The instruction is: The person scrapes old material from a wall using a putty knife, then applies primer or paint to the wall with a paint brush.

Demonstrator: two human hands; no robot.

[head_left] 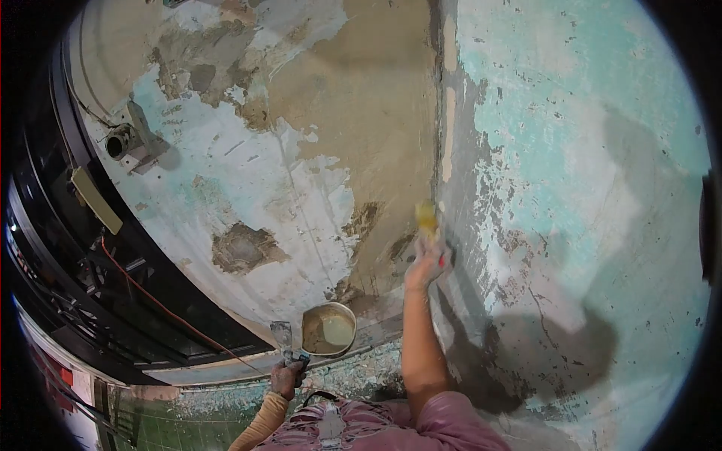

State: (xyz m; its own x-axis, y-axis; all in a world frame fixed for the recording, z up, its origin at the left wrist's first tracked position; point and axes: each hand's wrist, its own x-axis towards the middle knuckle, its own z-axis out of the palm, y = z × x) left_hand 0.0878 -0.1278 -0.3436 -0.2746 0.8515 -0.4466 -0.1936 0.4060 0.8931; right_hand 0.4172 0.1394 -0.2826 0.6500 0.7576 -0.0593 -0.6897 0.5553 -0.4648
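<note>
At lower centre, the left hand (285, 379) grips a flat-bladed scraper (281, 335) and apparently the pot (310, 322), mouth up, presumably to keep its contents (334, 333) in. Right of centre, the right hand (427, 266) grasps a blurred yellow tool (426, 216) near the wall corner (438, 128); contact is unclear.

Patched, peeling walls (323, 90) show a renovation site

A printed pink shirt (376, 430) is worn with seemingly one tan sleeve (263, 421)
</note>
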